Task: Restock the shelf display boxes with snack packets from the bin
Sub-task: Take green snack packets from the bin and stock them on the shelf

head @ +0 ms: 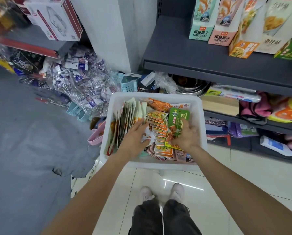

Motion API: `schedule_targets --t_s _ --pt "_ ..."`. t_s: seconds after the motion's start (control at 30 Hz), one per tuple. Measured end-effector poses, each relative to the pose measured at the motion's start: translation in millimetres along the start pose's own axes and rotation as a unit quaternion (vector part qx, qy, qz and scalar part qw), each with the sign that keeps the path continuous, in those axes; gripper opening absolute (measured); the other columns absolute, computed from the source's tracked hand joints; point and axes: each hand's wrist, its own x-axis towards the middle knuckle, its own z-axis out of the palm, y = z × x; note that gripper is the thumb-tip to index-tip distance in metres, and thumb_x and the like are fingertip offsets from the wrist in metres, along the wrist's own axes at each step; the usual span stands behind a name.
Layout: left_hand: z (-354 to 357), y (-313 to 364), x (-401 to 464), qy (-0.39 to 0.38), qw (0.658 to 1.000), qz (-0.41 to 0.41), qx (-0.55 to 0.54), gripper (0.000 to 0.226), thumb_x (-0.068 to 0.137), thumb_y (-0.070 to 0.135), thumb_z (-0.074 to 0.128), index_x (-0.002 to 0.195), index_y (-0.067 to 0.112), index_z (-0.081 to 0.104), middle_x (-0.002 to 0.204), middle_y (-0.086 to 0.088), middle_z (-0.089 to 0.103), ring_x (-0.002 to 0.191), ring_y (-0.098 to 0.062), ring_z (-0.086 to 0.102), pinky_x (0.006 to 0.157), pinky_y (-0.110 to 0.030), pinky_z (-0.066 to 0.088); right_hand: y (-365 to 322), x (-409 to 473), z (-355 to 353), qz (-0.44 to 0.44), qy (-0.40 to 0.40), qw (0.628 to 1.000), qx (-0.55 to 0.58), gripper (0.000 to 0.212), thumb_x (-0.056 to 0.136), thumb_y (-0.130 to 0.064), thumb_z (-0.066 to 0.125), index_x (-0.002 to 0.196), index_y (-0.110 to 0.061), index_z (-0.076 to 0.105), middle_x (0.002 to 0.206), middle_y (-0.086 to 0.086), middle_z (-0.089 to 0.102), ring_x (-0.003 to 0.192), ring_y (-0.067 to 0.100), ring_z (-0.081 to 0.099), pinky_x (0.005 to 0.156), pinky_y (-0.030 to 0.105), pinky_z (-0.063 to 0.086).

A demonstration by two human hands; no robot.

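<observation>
Snack packets fill the white bin (199,119) that sits on the floor at twelve o'clock from our feet, and both our hands are inside it. Our right hand (186,137) grips a handful of green packets (178,125), fingers curled round their lower edge, at the bin's three o'clock side. Our left hand (135,136) lies flat with straight fingers, touching a row of pale packets (128,114) standing on edge along the nine o'clock side. Between the two hands a stack of orange-and-yellow packets (159,128) runs from the middle toward six o'clock, with pink packets (184,156) beneath at five o'clock. Display boxes (209,21) stand on the dark shelf (184,53) at one o'clock above the bin, apart from it.
</observation>
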Motion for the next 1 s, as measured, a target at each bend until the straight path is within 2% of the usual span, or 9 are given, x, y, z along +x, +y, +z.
schedule_targets --t_s 0.07,0.17,0.3,0.43,0.53,0.67,0.77,0.9,1.0 --pt "-3 0 1 0.006 1.0 -0.004 -0.014 0.064 0.091 0.023 0.058 0.147 0.022 0.027 0.156 0.007 0.013 0.143 -0.009 0.012 0.109 -0.019 0.018 -2 -2 -3 -0.007 0.035 0.997 0.067 0.107 0.07 -0.012 0.081 0.149 -0.025 0.01 0.152 0.013 0.02 0.136 0.032 0.03 0.107 0.038 0.03" --pt "-6 3 2 0.018 0.999 -0.004 -0.03 0.064 0.09 0.021 0.061 0.146 0.019 0.03 0.155 0.002 0.02 0.143 -0.011 0.017 0.105 -0.014 0.016 -7 -4 -7 -0.032 0.065 0.989 0.131 0.098 0.077 -0.008 0.076 0.15 -0.016 0.01 0.148 0.009 0.036 0.129 0.028 0.042 0.098 0.032 0.038" --pt "-7 7 1 -0.001 1.0 -0.019 -0.021 0.064 0.09 0.019 0.061 0.146 0.02 0.029 0.155 0.0 0.019 0.143 -0.016 0.017 0.11 -0.021 0.017 -16 -2 -13 -0.03 0.01 0.995 0.091 0.044 0.085 -0.008 0.067 0.125 -0.011 0.052 0.113 0.003 0.061 0.102 0.016 0.054 0.073 0.022 0.036" --pt "-13 16 7 0.017 0.999 -0.034 -0.001 0.059 0.089 0.016 0.06 0.143 0.018 0.036 0.148 -0.006 0.034 0.136 -0.025 0.03 0.112 -0.036 0.028 -16 -2 -19 -0.013 0.014 0.983 0.185 0.028 0.089 -0.011 0.061 0.115 -0.019 0.059 0.115 0.003 0.063 0.107 0.025 0.058 0.091 0.036 0.047" --pt "-22 25 13 0.03 0.999 -0.042 -0.012 0.054 0.09 0.015 0.057 0.141 0.015 0.039 0.133 -0.012 0.05 0.122 -0.027 0.046 0.101 -0.03 0.036 -20 -9 -30 -0.022 0.019 0.973 0.23 0.012 0.092 -0.016 0.057 0.101 -0.021 0.063 0.105 0.007 0.068 0.099 0.029 0.063 0.093 0.046 0.049" --pt "-34 41 21 0.015 0.998 -0.053 -0.032 0.049 0.093 0.017 0.055 0.14 0.015 0.041 0.131 -0.011 0.055 0.11 -0.028 0.056 0.088 -0.029 0.044 -28 -16 -57 -0.054 0.058 0.962 0.26 0.013 0.092 -0.018 0.057 0.087 -0.014 0.069 0.093 0.011 0.071 0.091 0.031 0.065 0.089 0.046 0.049" --pt "-42 66 30 0.025 0.993 -0.047 -0.102 0.043 0.093 0.014 0.053 0.136 0.013 0.046 0.129 -0.004 0.057 0.104 -0.022 0.061 0.086 -0.029 0.049 -30 -19 -90 -0.094 0.088 0.963 0.235 0.021 0.092 -0.019 0.059 0.086 -0.001 0.069 0.091 0.027 0.068 0.075 0.038 0.063 0.069 0.037 0.047" --pt "-53 129 59 0.079 0.983 0.031 -0.161 0.026 0.094 0.013 0.051 0.118 0.016 0.059 0.101 0.002 0.064 0.08 -0.001 0.058 0.072 -0.02 0.05 -27 -17 -151 -0.151 0.156 0.946 0.241 0.007 0.091 -0.009 0.059 0.095 -0.008 0.064 0.093 0.018 0.069 0.086 0.037 0.064 0.078 0.045 0.053" --pt "-60 189 96 0.122 0.974 0.09 -0.17 0.02 0.091 0.01 0.052 0.107 0.015 0.063 0.097 -0.001 0.067 0.079 -0.009 0.063 0.077 -0.025 0.05 -15 -6 -202 -0.159 0.21 0.928 0.263 0.01 0.089 -0.006 0.058 0.09 -0.016 0.061 0.085 0.014 0.067 0.076 0.026 0.06 0.074 0.038 0.05"
